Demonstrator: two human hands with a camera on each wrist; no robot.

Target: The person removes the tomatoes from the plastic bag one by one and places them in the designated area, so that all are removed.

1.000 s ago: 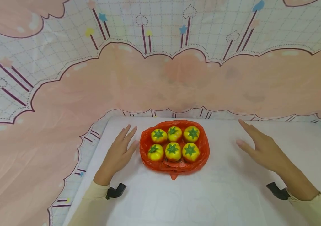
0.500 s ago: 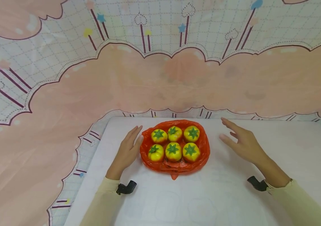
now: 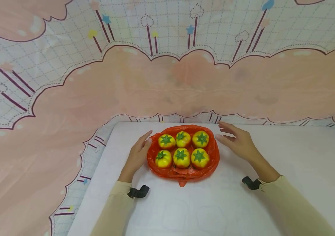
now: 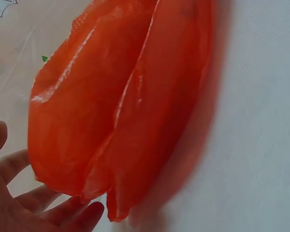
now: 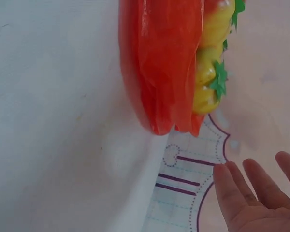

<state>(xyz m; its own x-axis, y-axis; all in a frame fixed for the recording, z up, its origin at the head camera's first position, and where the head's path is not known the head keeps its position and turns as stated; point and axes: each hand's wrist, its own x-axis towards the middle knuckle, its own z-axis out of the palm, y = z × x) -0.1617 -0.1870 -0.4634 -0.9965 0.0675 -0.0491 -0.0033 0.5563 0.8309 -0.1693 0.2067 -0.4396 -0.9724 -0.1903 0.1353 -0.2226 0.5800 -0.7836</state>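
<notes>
A red plastic bag (image 3: 185, 176) sits on the white table with its mouth spread wide. Inside it, in two rows, are several yellow-and-red tomatoes (image 3: 181, 160), each with a green star-shaped top. My left hand (image 3: 137, 157) is at the bag's left side, fingers loosely extended. In the left wrist view its fingertips (image 4: 89, 217) are right at the crumpled red plastic (image 4: 121, 106). At the bag's right rim is my right hand (image 3: 242, 144), fingers slightly bent. The right wrist view shows that hand (image 5: 261, 203) apart from the plastic, nothing in its grasp.
The white table (image 3: 297, 157) extends on both sides and in front of the bag. Behind it hangs a patterned pink and white cloth (image 3: 214, 88), which also drops along the table's left side. A black wrist mount (image 3: 251, 183) shows below the right wrist.
My two hands have closed in on the bag from both sides, the right one travelling farther leftward. The left has moved rightward to the bag's edge. Bag and tomatoes stay in place.
</notes>
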